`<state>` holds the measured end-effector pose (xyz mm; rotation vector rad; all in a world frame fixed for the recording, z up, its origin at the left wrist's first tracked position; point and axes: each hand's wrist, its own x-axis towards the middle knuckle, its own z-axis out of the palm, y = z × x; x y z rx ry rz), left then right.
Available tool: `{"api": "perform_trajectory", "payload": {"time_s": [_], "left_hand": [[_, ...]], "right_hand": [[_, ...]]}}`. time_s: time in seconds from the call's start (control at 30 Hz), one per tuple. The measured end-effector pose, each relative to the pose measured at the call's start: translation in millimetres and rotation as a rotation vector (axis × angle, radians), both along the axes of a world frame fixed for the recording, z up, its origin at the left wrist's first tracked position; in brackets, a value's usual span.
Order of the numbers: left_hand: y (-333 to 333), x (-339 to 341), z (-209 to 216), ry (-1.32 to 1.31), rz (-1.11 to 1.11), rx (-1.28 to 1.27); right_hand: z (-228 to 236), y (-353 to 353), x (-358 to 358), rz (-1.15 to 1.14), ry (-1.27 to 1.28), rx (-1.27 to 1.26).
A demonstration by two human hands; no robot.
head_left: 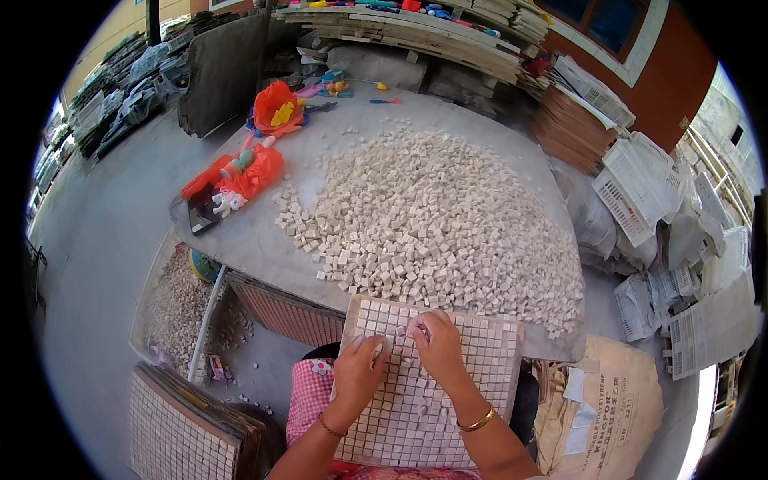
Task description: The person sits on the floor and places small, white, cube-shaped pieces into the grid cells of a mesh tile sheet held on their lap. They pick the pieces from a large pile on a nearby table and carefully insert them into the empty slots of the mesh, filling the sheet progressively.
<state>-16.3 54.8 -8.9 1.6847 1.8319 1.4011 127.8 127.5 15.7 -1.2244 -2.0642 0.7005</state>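
A square mosaic tray rests on my lap against the table edge, its grid filled with small pale stone tiles. Toward the upper middle a few cells look dark or hold uneven tiles. My left hand is over the upper left of the tray, fingers curled together. Close beside it, my right hand pinches down near the tray's top edge. Whatever tiny piece either set of fingertips may hold is hidden. Just beyond the tray, a large heap of loose pale tiles spreads over the table.
Orange-red bags with toys and a dark phone lie at the table's left. A bin of tile bits and stacked filled trays stand lower left. At right are a brown sack and white crates.
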Motion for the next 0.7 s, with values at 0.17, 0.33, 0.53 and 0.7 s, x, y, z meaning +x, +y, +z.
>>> {"api": "perform_trajectory", "payload": {"time_s": [0.17,0.33,0.53,0.7], "left_hand": [[22,5,16,0.030,-0.006,-0.088],[18,4,21,0.087,0.031,-0.102],[28,9,22,0.169,-0.010,-0.078],[48,18,5,0.263,-0.087,-0.019]], "right_hand": [[1,-5,-1,0.017,-0.087,0.028],[-16,1,-9,0.072,-0.185,0.040],[-18,-1,1,0.008,-0.051,0.046],[16,-22,62,-0.124,0.269,-0.203]]}}
